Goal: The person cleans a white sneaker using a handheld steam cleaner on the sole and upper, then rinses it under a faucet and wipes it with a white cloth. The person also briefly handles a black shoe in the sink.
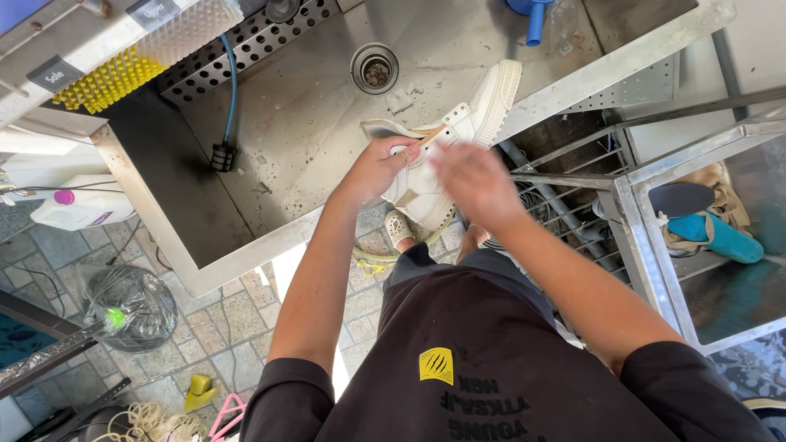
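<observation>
Wrapped around the heel end of a white high-top sneaker, the left hand has its fingers curled closed on the shoe, thumb side up, holding it over the near edge of a steel sink. A slim wooden-handled tool (a small brush, by the look of it, though its head is hidden) crosses the shoe just beside those fingers. Right hand is smeared by motion blur, lying over the shoe's side just right of the left hand; I cannot tell whether its fingers are closed on anything or merely pressed flat to the shoe.

From the head camera, the only view, the shoe's long axis runs on a diagonal: heel low and toward the person, toe with its ribbed rubber cap pointing up and to the right, away from the body and out over the sink basin. The left hand is at the nearer end; the right covers the middle. Both hands touch the shoe, neither reaching far.

Around them: the sink drain lies beyond the shoe, a blue hose hangs at the left wall of the basin, and yellow and white brushes sit on the rack above. A white jug stands left of the sink; a teal shoe rests in the metal frame at right.
</observation>
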